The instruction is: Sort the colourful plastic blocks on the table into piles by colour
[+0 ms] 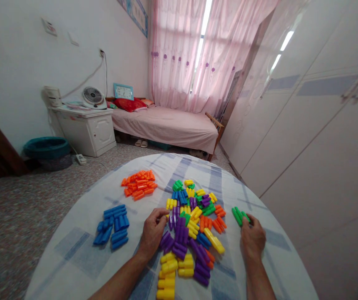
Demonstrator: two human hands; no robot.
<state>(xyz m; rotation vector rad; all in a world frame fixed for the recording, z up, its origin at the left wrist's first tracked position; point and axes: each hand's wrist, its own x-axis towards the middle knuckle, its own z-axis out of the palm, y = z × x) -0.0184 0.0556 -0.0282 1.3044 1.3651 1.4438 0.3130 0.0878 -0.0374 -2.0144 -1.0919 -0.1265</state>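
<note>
A mixed heap of plastic tube-like pieces, joined side by side, lies mid-table, with purple pieces (181, 231), yellow pieces (168, 264) and other colours. At the heap's left edge is my left hand (153, 233), its thumb and forefinger closed around a small yellow piece (167, 217), mostly hidden by the fingers. On the right, my right hand (254, 236) pinches a green piece (245, 216) against the table, beside other green pieces (237, 216). An orange pile (139, 184) and a blue group (115, 225) sit apart on the left.
A checked cloth covers the round table (82, 250). Beyond it stand a pink-covered bed (166, 123), a white cabinet (88, 131) with a fan (93, 96), and a teal bin (48, 150). A tall white wardrobe (291, 137) runs along the right.
</note>
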